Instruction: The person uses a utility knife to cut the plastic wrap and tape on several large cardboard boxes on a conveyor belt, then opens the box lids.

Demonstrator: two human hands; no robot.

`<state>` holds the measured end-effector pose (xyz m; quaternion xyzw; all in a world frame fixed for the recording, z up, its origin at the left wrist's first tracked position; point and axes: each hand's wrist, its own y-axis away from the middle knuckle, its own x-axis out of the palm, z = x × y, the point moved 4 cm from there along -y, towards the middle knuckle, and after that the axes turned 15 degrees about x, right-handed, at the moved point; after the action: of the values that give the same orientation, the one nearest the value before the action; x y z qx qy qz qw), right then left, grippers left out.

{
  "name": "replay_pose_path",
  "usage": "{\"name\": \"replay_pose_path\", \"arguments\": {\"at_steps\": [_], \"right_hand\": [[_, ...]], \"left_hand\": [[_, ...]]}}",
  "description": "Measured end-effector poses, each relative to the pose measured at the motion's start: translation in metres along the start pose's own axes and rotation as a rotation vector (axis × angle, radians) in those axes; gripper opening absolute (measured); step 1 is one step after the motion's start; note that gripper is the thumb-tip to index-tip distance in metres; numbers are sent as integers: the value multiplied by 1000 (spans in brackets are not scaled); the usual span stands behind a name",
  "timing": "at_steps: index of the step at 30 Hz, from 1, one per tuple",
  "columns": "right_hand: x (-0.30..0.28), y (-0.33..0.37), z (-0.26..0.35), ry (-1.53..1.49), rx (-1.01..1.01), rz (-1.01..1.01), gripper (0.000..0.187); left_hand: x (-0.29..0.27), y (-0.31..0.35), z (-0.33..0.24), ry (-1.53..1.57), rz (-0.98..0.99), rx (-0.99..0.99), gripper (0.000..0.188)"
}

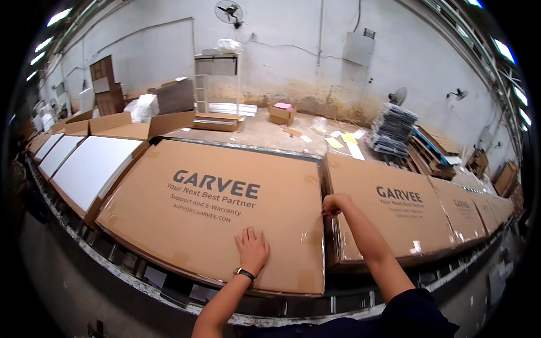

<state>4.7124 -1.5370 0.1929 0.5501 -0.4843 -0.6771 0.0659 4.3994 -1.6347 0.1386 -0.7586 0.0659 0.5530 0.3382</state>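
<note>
A large flat brown cardboard box (225,197) with dark print lies closed on a roller conveyor in front of me. My left hand (251,248) rests flat on its near lid, fingers spread, a dark wristband on the wrist. My right hand (332,204) is closed at the box's right edge, pinching something small and thin there; what it grips is too small to tell. A second closed box (394,211) lies right beside it, touching that edge.
Several more closed boxes (479,208) run off to the right on the conveyor (141,281). To the left stand open boxes with white panels (93,166) inside. Beyond lie a dusty floor, a white rack (217,79), stacked pallets (394,129) and loose cartons.
</note>
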Motion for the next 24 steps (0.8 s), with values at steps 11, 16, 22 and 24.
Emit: {"name": "replay_pose_path", "arguments": {"at_steps": [11, 16, 22, 24], "right_hand": [[147, 215, -60, -189, -38, -37, 25], [228, 242, -91, -178, -72, -265, 39], [255, 255, -101, -233, -71, -442, 46], [254, 266, -101, -226, -71, -461, 47]], "left_hand": [[5, -2, 10, 340, 40, 18, 28], [10, -6, -10, 375, -91, 157, 23], [-16, -41, -138, 818, 240, 903, 19], [-2, -46, -171, 720, 402, 1058, 16]]}}
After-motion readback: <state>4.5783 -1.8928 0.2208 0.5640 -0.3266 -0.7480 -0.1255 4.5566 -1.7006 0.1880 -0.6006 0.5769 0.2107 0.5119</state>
